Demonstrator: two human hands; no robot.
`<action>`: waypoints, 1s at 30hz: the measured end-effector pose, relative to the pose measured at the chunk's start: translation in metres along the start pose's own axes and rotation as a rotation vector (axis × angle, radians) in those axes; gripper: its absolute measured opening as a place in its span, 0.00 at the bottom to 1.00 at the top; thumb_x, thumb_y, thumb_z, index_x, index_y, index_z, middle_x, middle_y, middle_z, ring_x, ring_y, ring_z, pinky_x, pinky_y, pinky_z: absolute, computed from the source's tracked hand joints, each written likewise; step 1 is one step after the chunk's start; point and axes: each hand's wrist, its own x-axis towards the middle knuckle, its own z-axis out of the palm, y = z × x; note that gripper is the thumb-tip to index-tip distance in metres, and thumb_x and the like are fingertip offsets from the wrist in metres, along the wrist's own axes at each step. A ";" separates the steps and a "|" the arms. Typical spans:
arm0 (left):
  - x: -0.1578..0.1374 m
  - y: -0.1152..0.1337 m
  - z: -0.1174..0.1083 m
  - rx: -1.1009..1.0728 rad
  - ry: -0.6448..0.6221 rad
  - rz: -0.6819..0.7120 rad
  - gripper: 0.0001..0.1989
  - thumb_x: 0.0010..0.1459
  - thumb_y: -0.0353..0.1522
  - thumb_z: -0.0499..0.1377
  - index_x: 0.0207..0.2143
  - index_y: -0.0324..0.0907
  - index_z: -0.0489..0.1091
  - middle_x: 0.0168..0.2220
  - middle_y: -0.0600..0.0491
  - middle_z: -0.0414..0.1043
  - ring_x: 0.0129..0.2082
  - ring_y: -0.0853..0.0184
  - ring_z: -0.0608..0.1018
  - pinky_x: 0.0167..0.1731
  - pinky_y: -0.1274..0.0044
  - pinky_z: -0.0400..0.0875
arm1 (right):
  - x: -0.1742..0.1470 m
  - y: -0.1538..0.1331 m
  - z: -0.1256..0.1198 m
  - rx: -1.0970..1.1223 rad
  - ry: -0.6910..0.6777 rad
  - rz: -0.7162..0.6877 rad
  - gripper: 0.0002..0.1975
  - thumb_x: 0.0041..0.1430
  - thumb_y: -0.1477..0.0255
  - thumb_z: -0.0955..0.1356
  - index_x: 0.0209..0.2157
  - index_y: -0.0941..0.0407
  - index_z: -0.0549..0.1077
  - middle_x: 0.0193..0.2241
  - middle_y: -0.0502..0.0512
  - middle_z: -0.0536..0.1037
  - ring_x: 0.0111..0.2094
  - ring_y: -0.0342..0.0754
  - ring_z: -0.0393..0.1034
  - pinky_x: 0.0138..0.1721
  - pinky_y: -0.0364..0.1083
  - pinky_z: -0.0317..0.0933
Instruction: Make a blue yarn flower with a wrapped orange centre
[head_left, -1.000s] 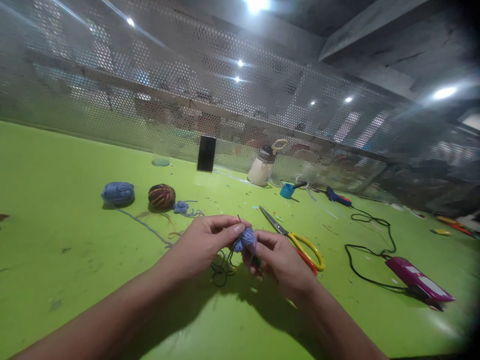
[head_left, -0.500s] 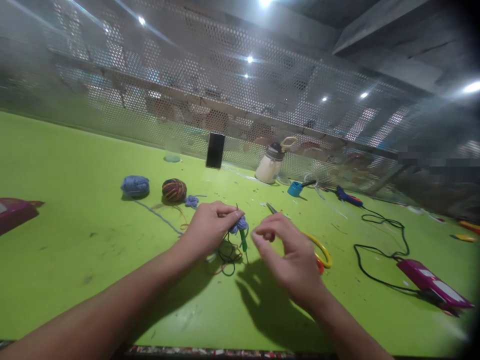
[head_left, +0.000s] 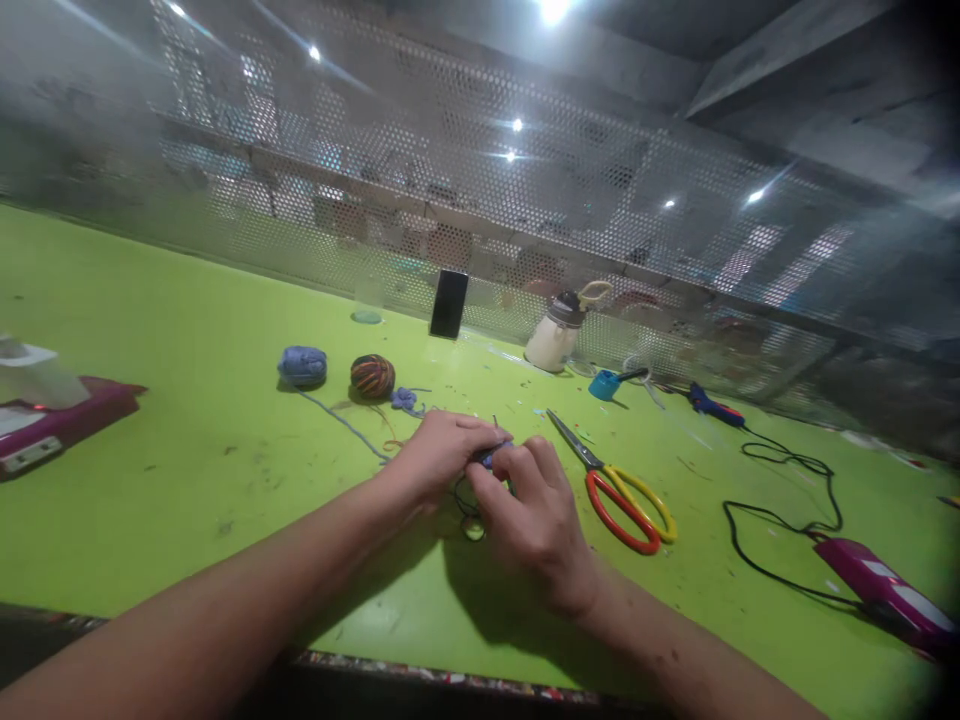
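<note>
Blue crocheted piece (head_left: 493,458) is pinched by the left hand (head_left: 448,447); the right hand (head_left: 536,515) curls close, hold unclear.

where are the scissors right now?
In the head view, right of centre: the scissors lie on the green table, just right of the right hand, with the blue pot beyond them.

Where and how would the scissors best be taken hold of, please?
Probably by the red and yellow handle loops, coming from the near right with the right hand: the scissors lie on the green table with those loops towards the person and the blades pointing away to the left.
</note>
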 end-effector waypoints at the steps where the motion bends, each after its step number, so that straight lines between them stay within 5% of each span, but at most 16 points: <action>1: 0.000 0.000 0.000 -0.007 0.001 -0.006 0.07 0.45 0.31 0.64 0.18 0.38 0.73 0.20 0.56 0.68 0.23 0.71 0.66 0.26 0.78 0.58 | -0.001 0.000 0.001 0.017 0.023 -0.004 0.11 0.61 0.83 0.62 0.35 0.59 0.75 0.27 0.58 0.67 0.31 0.51 0.57 0.30 0.49 0.56; 7: 0.001 0.001 -0.001 -0.021 0.013 -0.012 0.06 0.45 0.30 0.65 0.19 0.37 0.74 0.21 0.55 0.70 0.24 0.71 0.68 0.29 0.77 0.61 | -0.003 0.005 -0.007 0.174 0.122 0.100 0.12 0.58 0.85 0.66 0.42 0.57 0.70 0.33 0.58 0.71 0.33 0.50 0.62 0.34 0.50 0.60; 11: 0.000 0.001 0.000 -0.019 0.014 -0.019 0.06 0.45 0.29 0.65 0.19 0.37 0.74 0.23 0.53 0.73 0.26 0.69 0.70 0.31 0.77 0.62 | -0.004 0.004 -0.008 0.215 0.048 0.089 0.17 0.57 0.84 0.66 0.48 0.58 0.69 0.36 0.61 0.71 0.37 0.53 0.64 0.35 0.52 0.62; 22: 0.002 -0.004 -0.001 0.023 -0.004 0.017 0.07 0.44 0.33 0.66 0.20 0.38 0.75 0.23 0.52 0.73 0.27 0.67 0.70 0.32 0.75 0.63 | 0.000 0.000 -0.008 0.296 0.127 0.172 0.10 0.58 0.84 0.66 0.36 0.57 0.75 0.30 0.57 0.73 0.32 0.50 0.62 0.32 0.49 0.60; 25: 0.001 -0.002 -0.002 0.091 -0.029 0.060 0.08 0.47 0.35 0.66 0.21 0.39 0.76 0.22 0.53 0.71 0.26 0.68 0.69 0.32 0.74 0.62 | 0.007 0.007 -0.018 0.458 0.143 0.338 0.08 0.59 0.82 0.67 0.36 0.56 0.75 0.31 0.56 0.75 0.34 0.50 0.67 0.34 0.50 0.63; 30: -0.003 0.000 0.000 0.257 -0.097 0.112 0.13 0.51 0.40 0.65 0.23 0.40 0.77 0.24 0.51 0.74 0.28 0.64 0.71 0.33 0.72 0.64 | 0.011 0.041 -0.023 0.750 0.102 0.938 0.06 0.56 0.69 0.73 0.30 0.56 0.75 0.28 0.52 0.76 0.31 0.48 0.68 0.35 0.48 0.62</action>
